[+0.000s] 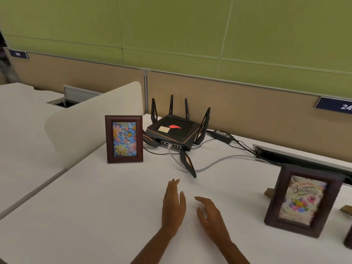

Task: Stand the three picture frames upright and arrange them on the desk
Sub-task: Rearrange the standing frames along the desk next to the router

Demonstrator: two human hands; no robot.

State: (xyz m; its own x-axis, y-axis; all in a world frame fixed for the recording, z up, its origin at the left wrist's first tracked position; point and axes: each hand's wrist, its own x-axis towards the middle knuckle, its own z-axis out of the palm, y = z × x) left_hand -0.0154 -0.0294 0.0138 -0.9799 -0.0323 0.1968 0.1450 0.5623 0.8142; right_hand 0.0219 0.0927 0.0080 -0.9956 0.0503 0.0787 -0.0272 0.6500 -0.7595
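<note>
A dark wooden frame with a flower picture (124,139) stands upright at the back left of the white desk (95,206). A second dark frame with a birthday picture (301,201) stands upright at the right. A sliver of a third dark frame (348,239) shows at the right edge, mostly cut off. My left hand (173,204) and my right hand (211,214) hover over the desk's middle, between the two frames. Both hands are empty with fingers spread, touching neither frame.
A black router (171,131) with several antennas sits behind the hands, one antenna (187,163) reaching forward. Cables (224,159) run right to a cable tray (304,159). A cream divider (91,122) stands left of the flower frame. A partition wall lines the back.
</note>
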